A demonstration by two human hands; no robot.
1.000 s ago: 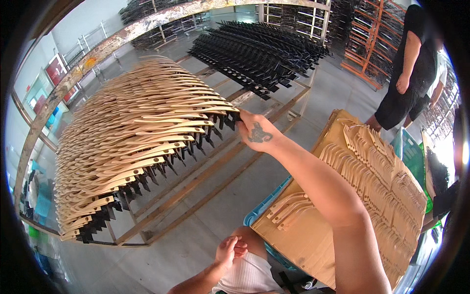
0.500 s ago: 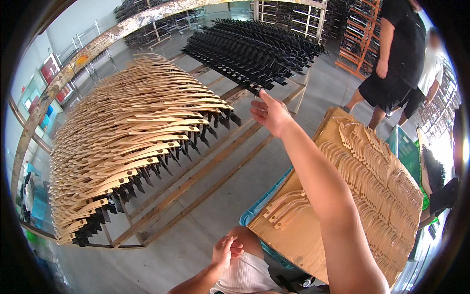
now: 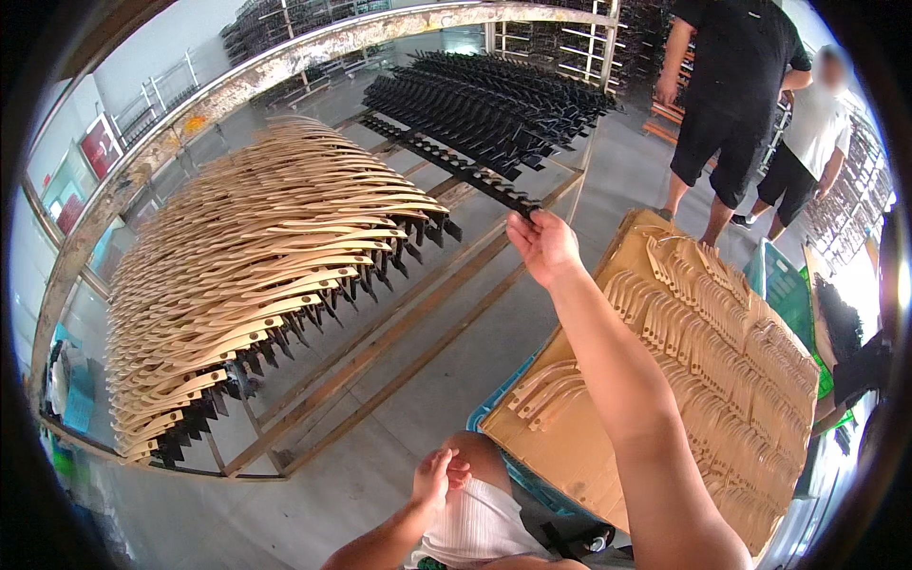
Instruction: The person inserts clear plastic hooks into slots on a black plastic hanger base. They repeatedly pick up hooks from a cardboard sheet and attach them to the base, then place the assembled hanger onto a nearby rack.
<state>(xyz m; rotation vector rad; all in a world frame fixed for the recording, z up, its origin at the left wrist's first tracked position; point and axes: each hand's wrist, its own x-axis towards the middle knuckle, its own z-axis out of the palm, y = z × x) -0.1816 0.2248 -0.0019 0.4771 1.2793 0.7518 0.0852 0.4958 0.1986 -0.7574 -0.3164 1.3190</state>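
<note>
My right hand (image 3: 546, 247), reaching forward, is closed on the near end of a long black toothed strip (image 3: 446, 163). That strip lies along the near side of a stack of black toothed strips (image 3: 494, 104), with a narrow gap between them. Over my lap rests my left hand (image 3: 439, 478), its fingers loosely curled and apart from the thumb; I see nothing in it. On the left of the rack are many rows of curved wooden handles (image 3: 256, 256) set on black strips. At right, loose pale curved handles (image 3: 698, 332) lie in rows on a cardboard sheet (image 3: 579, 475).
A worn metal rack frame (image 3: 237, 71) curves over the far side, with wooden slats (image 3: 380, 356) below. Under the cardboard shows a blue crate (image 3: 489, 404). A green crate (image 3: 784, 294) stands at the right. Two people (image 3: 731, 85) stand beyond it.
My right hand has closed on one black strip's end and drawn it toward me, away from the black stack. My left hand stays over my lap. The people have shifted left in view.
</note>
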